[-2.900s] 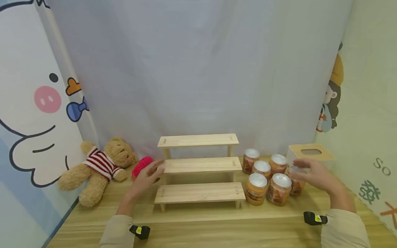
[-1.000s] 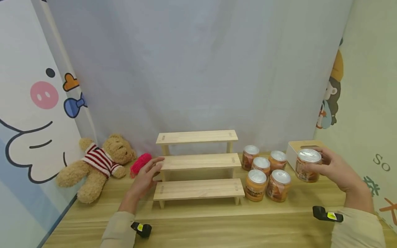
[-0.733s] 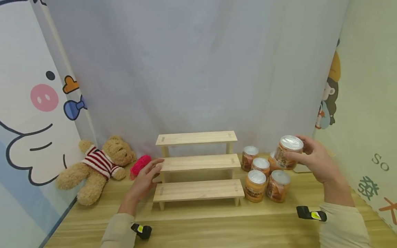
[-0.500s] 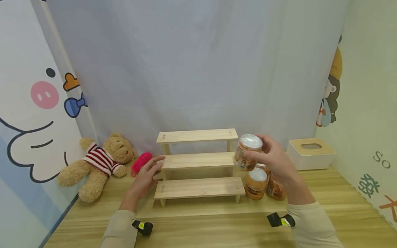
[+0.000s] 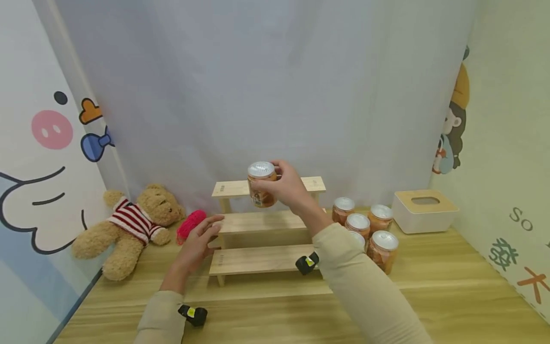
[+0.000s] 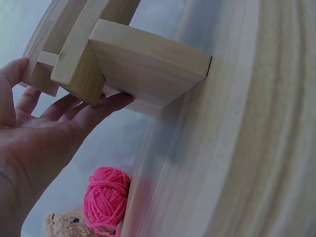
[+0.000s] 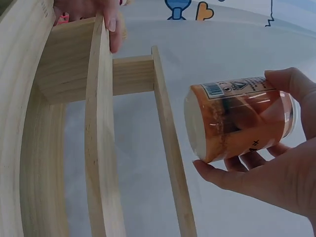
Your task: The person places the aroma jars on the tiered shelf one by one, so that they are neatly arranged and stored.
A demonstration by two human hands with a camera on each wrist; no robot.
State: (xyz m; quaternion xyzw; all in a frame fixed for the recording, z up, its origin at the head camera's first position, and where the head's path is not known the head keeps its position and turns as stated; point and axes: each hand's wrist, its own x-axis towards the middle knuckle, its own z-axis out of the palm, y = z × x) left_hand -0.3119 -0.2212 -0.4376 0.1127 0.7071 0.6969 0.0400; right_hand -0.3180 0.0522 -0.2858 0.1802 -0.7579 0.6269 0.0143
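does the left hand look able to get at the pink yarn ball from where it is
Probably yes: the left hand rests open against the wooden shelf's left end, and the pink yarn ball lies just beside it, with nothing between them.

Head view high and frontal, wrist views close, all sharing wooden shelf (image 5: 262, 222).

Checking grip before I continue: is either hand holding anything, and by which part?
The right hand grips a jar round its side wall. The left hand holds nothing; its straight fingers touch the shelf end.
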